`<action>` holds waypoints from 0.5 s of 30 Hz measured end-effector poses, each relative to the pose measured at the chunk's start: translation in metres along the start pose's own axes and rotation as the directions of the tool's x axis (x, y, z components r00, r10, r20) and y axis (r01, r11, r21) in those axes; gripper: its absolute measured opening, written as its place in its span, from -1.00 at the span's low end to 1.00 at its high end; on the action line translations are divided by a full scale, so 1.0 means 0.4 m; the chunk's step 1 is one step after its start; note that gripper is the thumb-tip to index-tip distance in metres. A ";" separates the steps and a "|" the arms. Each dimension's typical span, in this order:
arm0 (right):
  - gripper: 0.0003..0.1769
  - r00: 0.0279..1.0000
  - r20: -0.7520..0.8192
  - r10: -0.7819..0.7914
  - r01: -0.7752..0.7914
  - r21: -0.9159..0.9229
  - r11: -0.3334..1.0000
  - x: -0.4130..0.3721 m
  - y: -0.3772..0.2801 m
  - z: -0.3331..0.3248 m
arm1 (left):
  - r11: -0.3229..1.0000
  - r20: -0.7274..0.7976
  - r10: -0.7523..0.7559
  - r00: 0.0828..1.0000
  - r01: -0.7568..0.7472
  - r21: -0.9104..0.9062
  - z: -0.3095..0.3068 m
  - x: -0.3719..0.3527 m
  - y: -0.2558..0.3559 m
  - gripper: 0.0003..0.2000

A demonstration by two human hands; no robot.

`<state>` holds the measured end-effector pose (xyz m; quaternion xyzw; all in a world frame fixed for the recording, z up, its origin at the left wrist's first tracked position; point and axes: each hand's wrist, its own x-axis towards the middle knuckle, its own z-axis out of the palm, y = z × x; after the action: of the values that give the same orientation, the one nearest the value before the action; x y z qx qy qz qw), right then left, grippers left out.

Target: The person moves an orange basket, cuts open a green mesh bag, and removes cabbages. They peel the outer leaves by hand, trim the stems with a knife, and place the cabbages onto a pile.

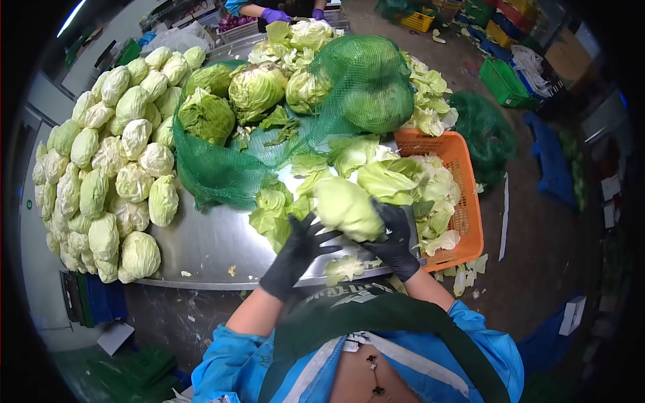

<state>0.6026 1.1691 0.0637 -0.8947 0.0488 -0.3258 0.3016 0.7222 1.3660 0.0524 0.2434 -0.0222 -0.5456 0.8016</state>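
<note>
A pale green cabbage (346, 209) is between my two black-gloved hands, over the near edge of the steel table. My right hand (395, 240) curls round the right end of the cabbage, thumb below and fingers on top. At the lower left of the cabbage, my left hand (299, 252) has its fingers spread, their tips close to its side. Loose cabbage leaves (386, 180) lie behind and beside it. A green mesh sack (225, 176) stretches across the table, with leafy cabbages (256, 91) at its opening and more inside.
Peeled cabbages (94, 191) are piled high on the left of the steel table (208, 245). An orange crate (474, 232) of leaves stands at the right edge. Across the table, a person in purple gloves (275, 15) works. A green mesh bundle (485, 134) lies on the floor.
</note>
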 end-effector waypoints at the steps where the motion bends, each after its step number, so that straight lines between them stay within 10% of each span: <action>1: -0.14 0.995 0.072 -0.064 0.068 -0.062 0.996 -0.006 0.003 0.009 | 0.997 -0.143 0.066 0.988 -0.058 0.059 0.036 0.031 -0.024 -0.31; 3: -0.01 0.976 0.076 -0.203 0.198 0.069 0.978 -0.002 0.020 0.046 | 0.983 -0.332 0.176 0.926 -0.152 0.099 0.038 0.078 -0.039 -0.38; 6: 0.06 0.950 0.037 0.309 -0.306 0.290 0.907 -0.004 0.000 0.065 | 0.924 -0.308 0.347 0.886 -0.267 0.274 0.054 0.080 -0.036 -0.41; 11: -0.33 0.813 -0.094 0.574 -0.425 0.579 0.696 0.062 0.098 0.091 | 0.854 -0.286 0.437 0.853 -0.295 0.428 0.038 0.045 -0.044 -0.36; 15: -0.45 0.806 -0.189 0.561 -0.410 0.505 0.760 0.095 0.261 0.022 | 0.928 -0.271 0.181 0.946 -0.255 -0.271 -0.081 0.005 -0.044 -0.37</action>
<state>0.6492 1.0779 0.0196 -0.6905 0.2569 -0.3817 0.5581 0.7176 1.3713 0.0160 0.1782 0.1320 -0.4159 0.8820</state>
